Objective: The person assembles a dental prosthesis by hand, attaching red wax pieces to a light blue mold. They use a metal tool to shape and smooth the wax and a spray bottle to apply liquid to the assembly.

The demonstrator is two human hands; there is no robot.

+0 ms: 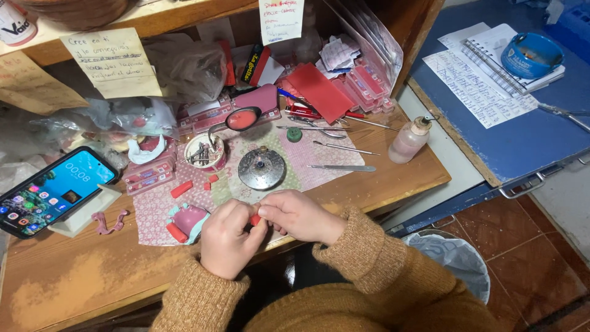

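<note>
Both of my hands meet at the front edge of a wooden workbench (381,178). My left hand (226,237) and my right hand (296,215) pinch one small red wax piece (254,219) between their fingertips. Just left of them lies a pink dental model (187,219) with a red wax roll (176,232) against it, on a patterned cloth (307,157). A round metal burner (262,168) stands right behind my hands. Small red wax bits (182,189) lie on the cloth nearby.
A smartphone (52,190) leans on a stand at the left. Metal hand tools (342,167), a pink liquid bottle (408,140), a tin of small tools (204,152) and red wax sheets (321,92) sit behind. A lined bin (452,258) stands below right, by a blue desk (522,135).
</note>
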